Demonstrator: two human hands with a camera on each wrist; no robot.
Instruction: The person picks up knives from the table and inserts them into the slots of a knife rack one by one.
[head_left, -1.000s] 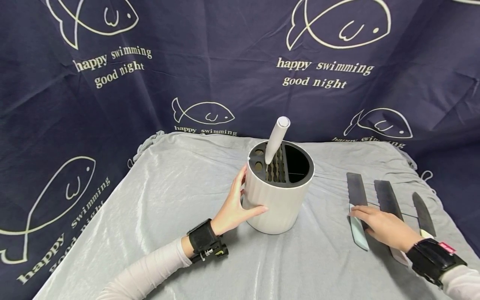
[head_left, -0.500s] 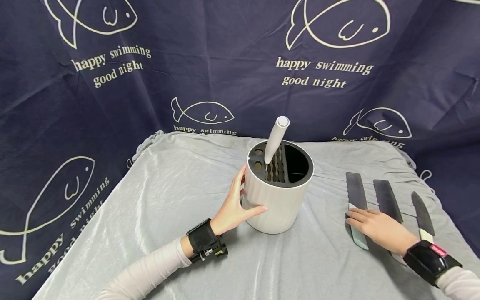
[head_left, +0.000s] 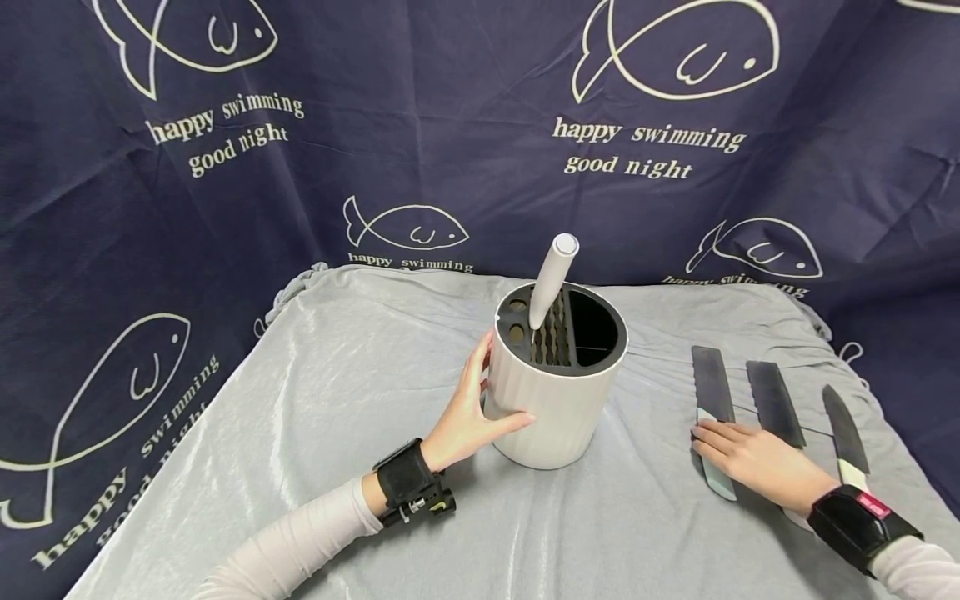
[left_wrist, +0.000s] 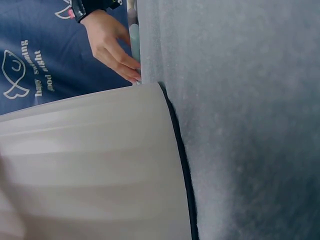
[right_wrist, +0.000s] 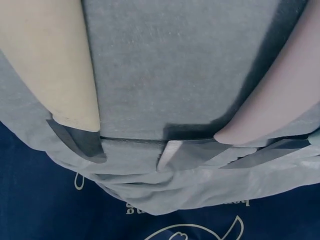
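A round white knife block (head_left: 551, 421) with a black slotted top stands mid-table. A white-handled knife (head_left: 553, 279) leans upright in its slots. My left hand (head_left: 467, 425) holds the block's left side, thumb across the front and fingers round behind. At the right, my right hand (head_left: 765, 458) grips the mint handle (head_left: 720, 482) of a bread knife lying flat, its dark serrated blade (head_left: 711, 379) pointing away; the thumb is hidden. Under the palm, a second knife's pink handle (right_wrist: 280, 102) is mostly covered in the head view, its broad dark blade (head_left: 776, 404) showing beyond.
Farthest right lies a pointed dark knife (head_left: 846, 425) with a cream handle (right_wrist: 60, 65). Grey wrinkled cloth (head_left: 352, 358) covers the table, and a navy fish-print curtain (head_left: 465, 100) hangs behind it. The block's right side has a wide open compartment (head_left: 596, 329).
My right hand has shifted slightly left and its fingers now cover more of the mint handle. My left hand and the knife block have not moved.
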